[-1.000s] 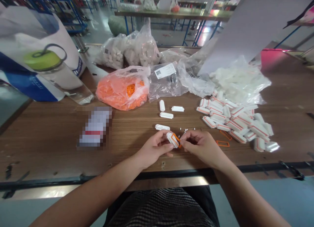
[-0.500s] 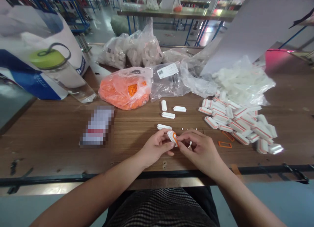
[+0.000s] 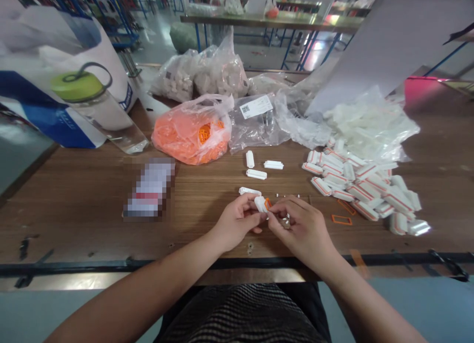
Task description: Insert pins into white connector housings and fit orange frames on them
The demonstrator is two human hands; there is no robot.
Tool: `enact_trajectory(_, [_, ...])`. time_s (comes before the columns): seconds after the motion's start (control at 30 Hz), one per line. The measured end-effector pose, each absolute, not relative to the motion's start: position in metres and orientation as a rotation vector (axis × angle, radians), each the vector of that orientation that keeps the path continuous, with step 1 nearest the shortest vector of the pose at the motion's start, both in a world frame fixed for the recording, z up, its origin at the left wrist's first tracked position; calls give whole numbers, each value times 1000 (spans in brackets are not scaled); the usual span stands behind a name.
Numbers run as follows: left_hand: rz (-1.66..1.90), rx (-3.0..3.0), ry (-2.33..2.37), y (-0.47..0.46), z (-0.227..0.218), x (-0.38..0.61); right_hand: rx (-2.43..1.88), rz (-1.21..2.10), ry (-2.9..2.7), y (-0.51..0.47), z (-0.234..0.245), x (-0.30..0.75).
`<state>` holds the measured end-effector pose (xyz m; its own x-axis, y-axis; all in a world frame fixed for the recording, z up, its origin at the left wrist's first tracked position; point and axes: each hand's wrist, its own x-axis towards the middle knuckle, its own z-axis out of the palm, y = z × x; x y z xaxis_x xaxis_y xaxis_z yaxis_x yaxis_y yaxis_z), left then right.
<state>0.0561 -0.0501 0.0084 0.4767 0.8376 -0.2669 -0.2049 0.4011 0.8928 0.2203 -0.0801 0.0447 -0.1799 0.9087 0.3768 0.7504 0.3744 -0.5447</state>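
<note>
Between thumb and fingers, my left hand grips a small white plastic housing above the table. My right hand is closed, its thumb and forefinger pinching an orange rectangular frame at the housing's right end. Fingers partly hide where the two parts meet. Just beyond my left hand lies a white piece, with several similar white pieces farther back. Tiny white bits lie beside my right hand. To its right, two loose orange frames rest on the wood.
A heap of white housings with orange bands lies at the right. Behind stand a plastic bag of orange parts and clear bags of white parts. At left are a green-lidded bottle and a blurred flat item.
The orange frame is tilted differently against the white housing, which has turned slightly in my left hand. Both hands stay in nearly the same place; the whole view has shifted a little.
</note>
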Motion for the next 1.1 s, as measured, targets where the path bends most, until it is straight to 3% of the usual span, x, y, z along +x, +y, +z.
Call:
enact_trajectory(0.87, [761,918,817,-52,10,56,-1476,643,-1758,-75,47,218])
enact_trajectory(1.1, [769,943,813,-52,10,56,-1422,489,-1892,-73,47,219])
